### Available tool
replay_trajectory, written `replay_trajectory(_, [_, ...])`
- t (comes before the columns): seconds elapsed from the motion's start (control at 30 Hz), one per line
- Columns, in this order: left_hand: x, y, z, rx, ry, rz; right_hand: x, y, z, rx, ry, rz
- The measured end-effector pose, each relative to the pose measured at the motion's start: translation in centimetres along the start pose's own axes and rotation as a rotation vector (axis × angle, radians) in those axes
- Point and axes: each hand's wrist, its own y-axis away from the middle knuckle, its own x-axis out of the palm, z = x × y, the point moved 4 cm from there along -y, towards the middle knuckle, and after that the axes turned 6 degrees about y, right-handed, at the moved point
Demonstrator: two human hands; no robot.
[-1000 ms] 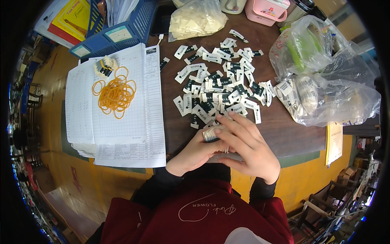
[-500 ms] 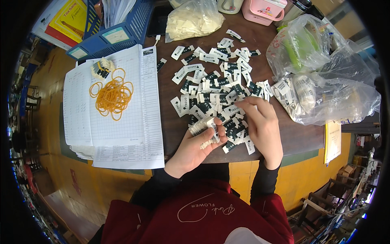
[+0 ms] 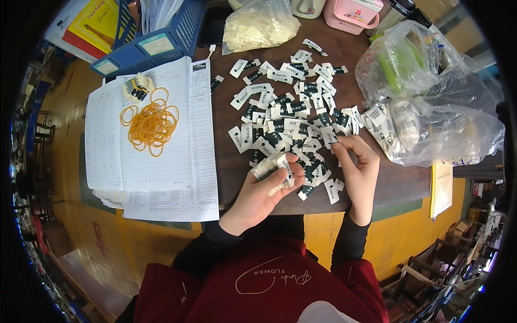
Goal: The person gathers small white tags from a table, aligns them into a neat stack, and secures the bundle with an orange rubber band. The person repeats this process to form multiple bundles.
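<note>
A thick stack of small fabric labels [image 3: 267, 166] rests in my left hand [image 3: 257, 198], the thumb pressed on top and the fingers curled round it. To its right, my right hand [image 3: 357, 171] pinches one white label [image 3: 328, 138] between thumb and fingertips at the right side of a loose pile. That pile of black and white labels [image 3: 280, 114] spreads over the brown table beyond both hands, the pieces overlapping at all angles. Two white labels [image 3: 332, 191] lie at the near edge of the pile, between my hands.
Orange rubber bands [image 3: 152, 127] and a bundle of labels [image 3: 138, 88] lie on the open notebook [image 3: 107, 156] at left. Behind it stands a blue file tray [image 3: 156, 46]. A bag of cream labels [image 3: 260, 27] and a pink box [image 3: 353, 15] sit far back; clear plastic bags [image 3: 458, 129] fill the right.
My right hand has shifted slightly right and now pinches a white label raised from the pile. My left hand keeps its stack in nearly the same place.
</note>
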Motion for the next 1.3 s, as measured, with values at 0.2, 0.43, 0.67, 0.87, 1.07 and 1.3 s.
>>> replay_trajectory(0.2, [0.0, -0.2, 0.4, 0.101, -0.033, 0.005, 0.7, 2.7, -0.1, 0.326, -0.702, 0.201])
replay_trajectory(0.43, [-0.3, 0.5, 0.1, 0.334, -0.217, 0.033, 3.5, 4.7, 1.1, 0.428, -0.714, 0.357])
replay_trajectory(0.67, [-0.2, 1.1, -0.3, 0.407, -0.162, 0.117, 4.5, 5.6, 2.5, 0.495, -0.573, 0.337])
replay_trajectory(0.87, [0.2, 0.8, -0.2, 0.293, -0.156, 0.042, 4.1, 5.6, 2.6, 0.478, -0.586, 0.378])
replay_trajectory(1.07, [0.2, 0.6, -0.3, 0.243, -0.156, 0.048, 4.1, 5.7, 2.7, 0.486, -0.597, 0.416])
replay_trajectory(1.3, [0.1, 0.7, -0.1, 0.271, -0.059, 0.007, 4.0, 6.3, 2.8, 0.432, -0.444, 0.440])
